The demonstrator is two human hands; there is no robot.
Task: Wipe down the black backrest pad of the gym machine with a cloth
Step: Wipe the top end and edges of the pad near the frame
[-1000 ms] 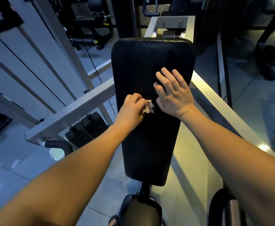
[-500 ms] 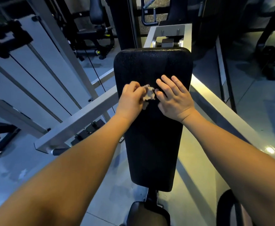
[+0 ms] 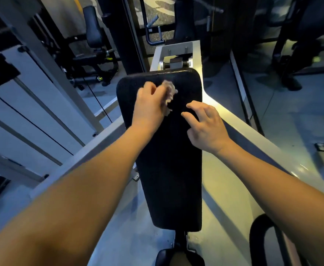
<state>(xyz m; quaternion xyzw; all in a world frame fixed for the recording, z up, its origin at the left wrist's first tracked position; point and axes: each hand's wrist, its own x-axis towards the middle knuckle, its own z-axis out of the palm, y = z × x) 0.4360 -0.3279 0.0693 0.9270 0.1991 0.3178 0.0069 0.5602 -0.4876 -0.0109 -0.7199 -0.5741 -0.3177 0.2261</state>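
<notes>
Black and pebbled, the backrest pad (image 3: 168, 150) runs from near me up to the white frame (image 3: 176, 52) at its far end. My left hand (image 3: 149, 106) is clenched around a pale crumpled cloth (image 3: 169, 93), pressing it on the pad's far left part. My right hand (image 3: 207, 125) grasps nothing, fingers spread and curled over the pad's right side, just beside the cloth.

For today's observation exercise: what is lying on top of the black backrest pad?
On the backrest pad, the left hand grips a crumpled cloth near the top, and the right hand has fingertips resting there. The surface under hands and cloth is hidden.
</notes>
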